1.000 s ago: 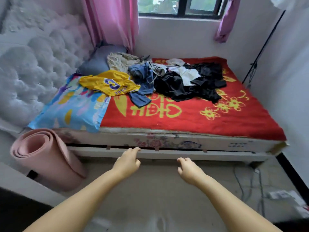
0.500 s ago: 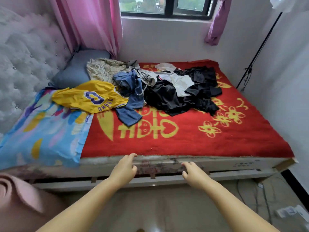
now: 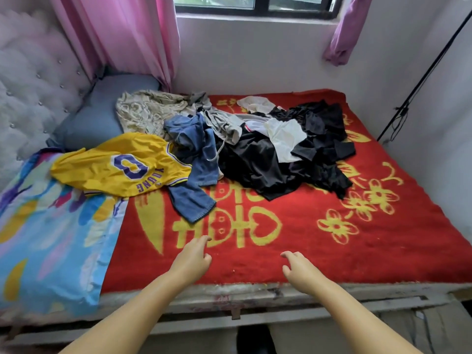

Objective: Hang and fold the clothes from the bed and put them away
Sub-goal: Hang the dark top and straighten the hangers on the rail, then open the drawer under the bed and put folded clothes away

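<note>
Both hands, left (image 3: 192,260) and right (image 3: 298,270), hover loosely curled, holding nothing; the clothes (image 3: 258,152) lie well beyond their fingertips.

A dark-framed window (image 3: 258,6) with pink curtains (image 3: 132,37) sits in the white wall (image 3: 250,54), beside a tufted headboard (image 3: 30,80).

Pink curtain (image 3: 132,34) by window (image 3: 255,3), grey pillow (image 3: 102,111) w/ tufted headboard (image 3: 28,80) behind.

bare red blanket (image 3: 293,251) ahead, clothes heap (image 3: 255,149) beyond
</note>
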